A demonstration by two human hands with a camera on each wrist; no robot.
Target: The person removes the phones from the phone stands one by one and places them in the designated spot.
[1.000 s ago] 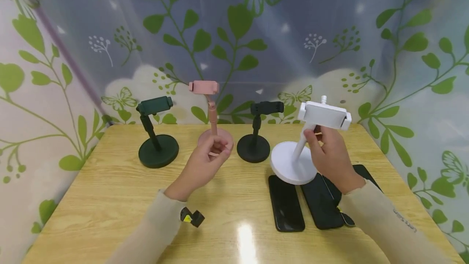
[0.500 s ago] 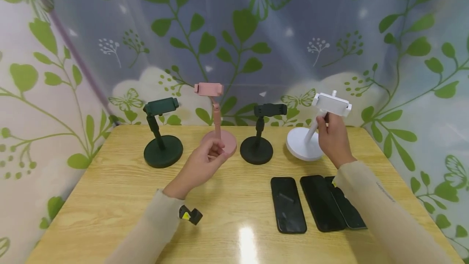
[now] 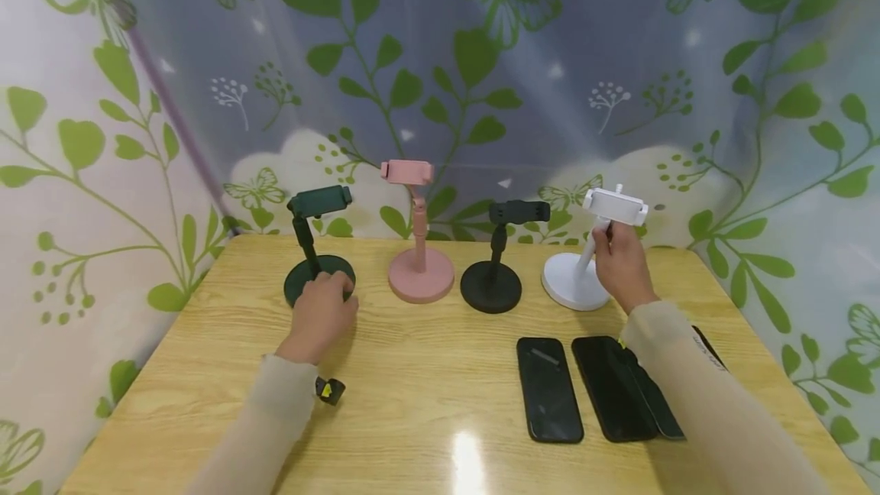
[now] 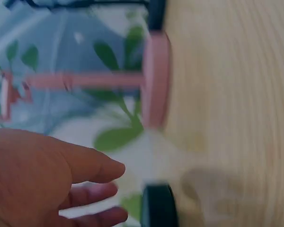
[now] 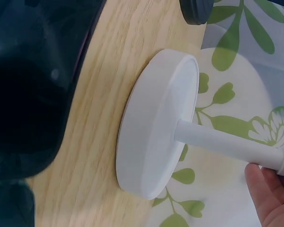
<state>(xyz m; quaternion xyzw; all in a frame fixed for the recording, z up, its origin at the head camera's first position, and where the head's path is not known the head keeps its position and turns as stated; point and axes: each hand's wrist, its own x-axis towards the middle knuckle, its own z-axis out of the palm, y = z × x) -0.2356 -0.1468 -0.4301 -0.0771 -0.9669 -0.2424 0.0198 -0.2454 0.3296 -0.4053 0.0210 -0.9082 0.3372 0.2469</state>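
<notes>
A white phone stand (image 3: 573, 281) with a round base is at the right of a row of stands, and its base meets the table in the right wrist view. My right hand (image 3: 624, 266) grips its post just below the clamp. At the far left my left hand (image 3: 321, 317) is in front of the dark green phone stand (image 3: 319, 202), partly covering its base. In the left wrist view the left hand's fingers (image 4: 97, 165) are loosely extended, holding nothing, near the green base (image 4: 159, 205). A pink phone stand (image 3: 421, 277) and a black phone stand (image 3: 491, 287) stand between the hands.
Black phones lie on the wooden table (image 3: 399, 403) at front right: one phone (image 3: 550, 388) on the left, another phone (image 3: 612, 388) beside it, and a third phone (image 3: 660, 407) partly under the right forearm. A leaf-patterned curtain (image 3: 440, 98) hangs behind the table.
The white stand has been moved back and set down at the row's right end. My left hand has left the pink stand and moved left to the green one.
</notes>
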